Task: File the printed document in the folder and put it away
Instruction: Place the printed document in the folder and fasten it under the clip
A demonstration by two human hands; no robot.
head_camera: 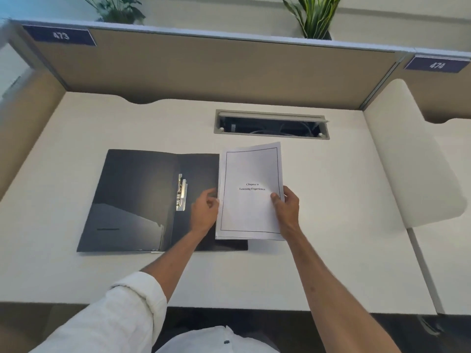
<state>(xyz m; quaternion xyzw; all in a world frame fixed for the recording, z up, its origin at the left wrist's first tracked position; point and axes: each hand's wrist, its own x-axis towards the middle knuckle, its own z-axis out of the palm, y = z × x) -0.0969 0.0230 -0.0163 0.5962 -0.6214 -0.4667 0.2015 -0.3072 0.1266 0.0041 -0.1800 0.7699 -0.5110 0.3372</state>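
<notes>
A dark folder (132, 200) lies open flat on the white desk (331, 200), its metal clip (181, 192) along the spine. The printed document (248, 171), a white stack with a bordered title page, is held over the folder's right half and the desk beside it. My right hand (286, 208) grips its right edge with the thumb on top. At the stack's left edge, my left hand (204, 212) has its fingers curled against the pages. The folder's right half is mostly hidden under the paper.
An open cable hatch (271, 124) is sunk in the desk behind the document. Beige partition panels (204, 70) wall the desk at the back and left. Plants (314, 16) stand above. A neighbouring desk (453, 225) adjoins on the right.
</notes>
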